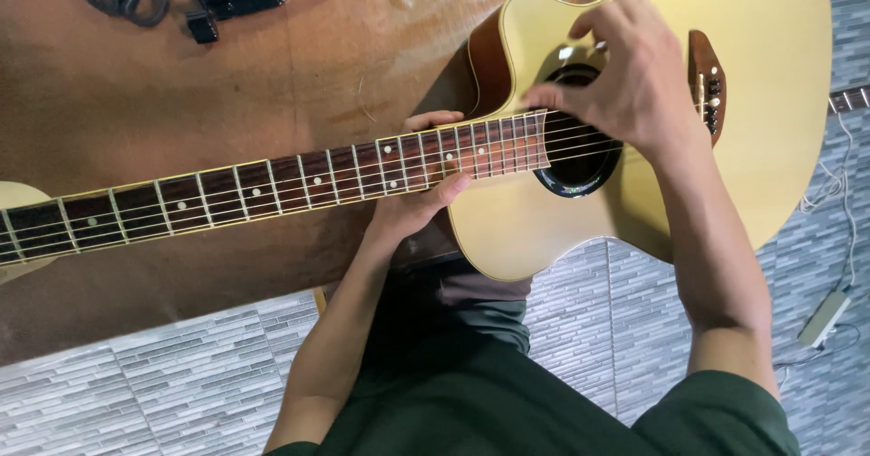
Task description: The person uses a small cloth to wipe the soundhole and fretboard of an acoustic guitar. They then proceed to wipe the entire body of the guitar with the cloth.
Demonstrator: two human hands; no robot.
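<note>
Both hands (625, 75) crowd guitar (779, 102) overhanging table edge (181, 315).

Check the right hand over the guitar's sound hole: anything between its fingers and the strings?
Nothing visible. The right hand hangs right over the strings at the sound hole of the guitar. The hand hides the contact itself. The left hand grips the neck, apart from it.

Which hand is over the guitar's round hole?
The right hand, fingers bent above the sound hole. The left hand grips the neck instead.
</note>
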